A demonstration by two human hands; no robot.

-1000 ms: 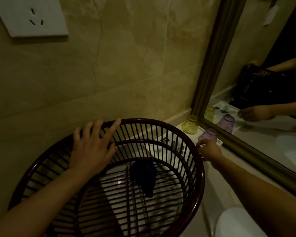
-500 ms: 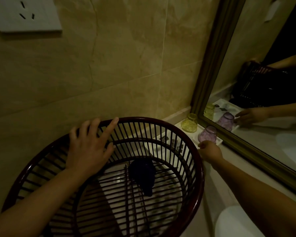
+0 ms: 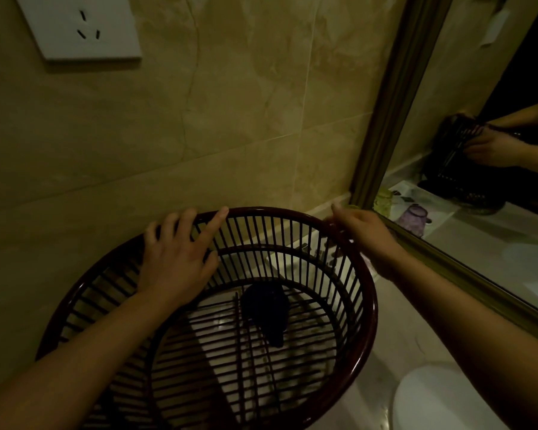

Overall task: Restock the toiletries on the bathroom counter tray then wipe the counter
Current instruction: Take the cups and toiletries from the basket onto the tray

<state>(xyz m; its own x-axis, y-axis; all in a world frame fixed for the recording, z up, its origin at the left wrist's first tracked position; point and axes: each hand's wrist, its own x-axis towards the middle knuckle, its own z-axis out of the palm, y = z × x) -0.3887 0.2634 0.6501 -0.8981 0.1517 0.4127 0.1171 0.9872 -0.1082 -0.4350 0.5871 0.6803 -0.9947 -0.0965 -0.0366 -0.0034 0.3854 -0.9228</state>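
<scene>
A round dark-red slatted basket stands on the pale counter against the tiled wall. A dark blue cloth lies on its bottom. My left hand rests flat on the far left rim, fingers spread. My right hand is at the far right rim, fingers curled over it. The white tray shows only through the slats behind the basket. The glass cups are hidden behind my right hand; a yellow one and a purple one appear as reflections in the mirror.
A framed mirror runs along the right side of the counter. A white basin edge sits at the bottom right. A white wall socket is at the upper left. The basket fills the left of the counter.
My right hand left the purple cup on the tray and came up onto the basket's far right rim. My left hand stayed on the rim. The camera view shifted slightly.
</scene>
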